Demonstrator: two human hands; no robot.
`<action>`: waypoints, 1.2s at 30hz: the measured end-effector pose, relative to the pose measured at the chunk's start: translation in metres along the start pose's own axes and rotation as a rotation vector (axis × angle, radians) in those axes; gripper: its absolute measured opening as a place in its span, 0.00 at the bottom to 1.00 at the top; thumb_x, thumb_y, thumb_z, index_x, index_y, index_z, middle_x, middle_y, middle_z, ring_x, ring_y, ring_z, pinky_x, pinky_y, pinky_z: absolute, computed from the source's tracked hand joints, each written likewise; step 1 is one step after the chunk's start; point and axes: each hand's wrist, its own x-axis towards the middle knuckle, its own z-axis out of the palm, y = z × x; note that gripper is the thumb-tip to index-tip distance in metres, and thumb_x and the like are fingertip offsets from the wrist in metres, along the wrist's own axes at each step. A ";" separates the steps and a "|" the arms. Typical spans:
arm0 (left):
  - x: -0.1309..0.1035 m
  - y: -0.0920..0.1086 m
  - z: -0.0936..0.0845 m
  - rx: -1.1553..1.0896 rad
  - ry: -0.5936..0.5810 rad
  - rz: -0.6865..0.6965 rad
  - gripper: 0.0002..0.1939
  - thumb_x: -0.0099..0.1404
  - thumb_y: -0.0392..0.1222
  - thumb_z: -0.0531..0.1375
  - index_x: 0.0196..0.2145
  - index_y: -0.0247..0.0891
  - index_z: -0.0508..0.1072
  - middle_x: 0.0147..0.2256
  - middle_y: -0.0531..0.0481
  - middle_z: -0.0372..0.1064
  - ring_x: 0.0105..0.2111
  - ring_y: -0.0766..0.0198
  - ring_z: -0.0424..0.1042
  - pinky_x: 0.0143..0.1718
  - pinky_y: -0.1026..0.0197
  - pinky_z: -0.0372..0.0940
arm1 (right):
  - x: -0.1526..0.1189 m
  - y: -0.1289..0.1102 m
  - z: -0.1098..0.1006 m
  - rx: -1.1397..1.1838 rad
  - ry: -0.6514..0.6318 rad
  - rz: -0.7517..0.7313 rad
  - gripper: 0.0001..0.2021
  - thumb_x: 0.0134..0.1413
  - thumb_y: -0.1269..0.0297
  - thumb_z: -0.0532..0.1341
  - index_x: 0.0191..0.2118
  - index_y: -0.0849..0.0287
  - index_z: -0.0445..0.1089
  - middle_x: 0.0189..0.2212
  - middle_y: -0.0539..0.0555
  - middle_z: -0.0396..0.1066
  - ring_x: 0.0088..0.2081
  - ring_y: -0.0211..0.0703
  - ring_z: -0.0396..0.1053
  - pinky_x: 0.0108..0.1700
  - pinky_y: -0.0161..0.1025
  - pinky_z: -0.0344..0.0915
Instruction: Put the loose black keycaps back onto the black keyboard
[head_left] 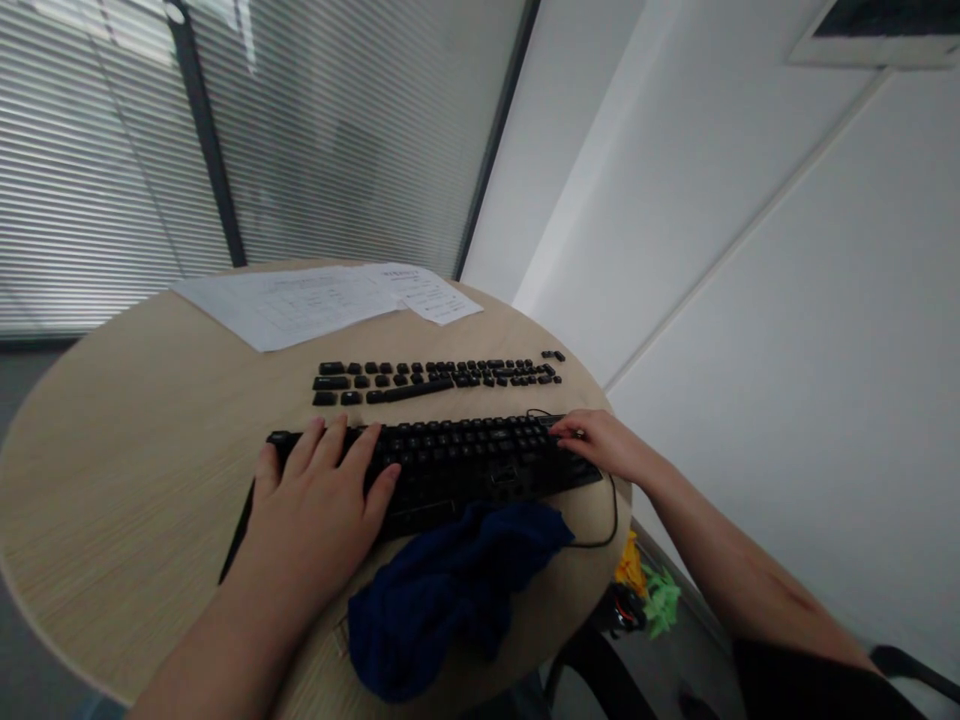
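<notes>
A black keyboard (450, 455) lies on the round table, its lower rows bare of keycaps. Across its left end my left hand (315, 490) rests with the fingers spread. My right hand (592, 440) is at the keyboard's right end, thumb and fingers pinched together over the keys; what they hold, if anything, is too small to make out. Loose black keycaps (427, 380) are laid out in rows just beyond the keyboard, with a long space bar (418, 390) among them. A crumpled dark blue cloth (457, 590) sits in front of the keyboard.
Printed paper sheets (315, 300) lie at the back of the wooden table (127, 430). A black cable (613, 510) curves along the right edge. Yellow and green crumpled items (660, 600) are down on the floor at right. A white wall (750, 330) stands close on the right.
</notes>
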 end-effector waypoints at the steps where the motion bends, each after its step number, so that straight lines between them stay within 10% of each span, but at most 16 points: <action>1: 0.000 0.000 0.000 0.008 -0.003 0.003 0.31 0.73 0.53 0.43 0.61 0.34 0.72 0.63 0.29 0.65 0.66 0.31 0.59 0.64 0.23 0.49 | 0.000 0.000 0.000 -0.012 -0.007 -0.005 0.12 0.62 0.68 0.62 0.49 0.57 0.78 0.44 0.55 0.77 0.44 0.41 0.75 0.49 0.39 0.69; 36: 0.000 -0.002 0.001 0.015 -0.069 -0.004 0.33 0.72 0.53 0.43 0.62 0.29 0.70 0.63 0.27 0.64 0.67 0.30 0.57 0.65 0.23 0.47 | -0.004 -0.016 0.003 -0.240 -0.056 0.001 0.12 0.63 0.71 0.59 0.47 0.60 0.79 0.45 0.57 0.77 0.48 0.47 0.76 0.53 0.41 0.70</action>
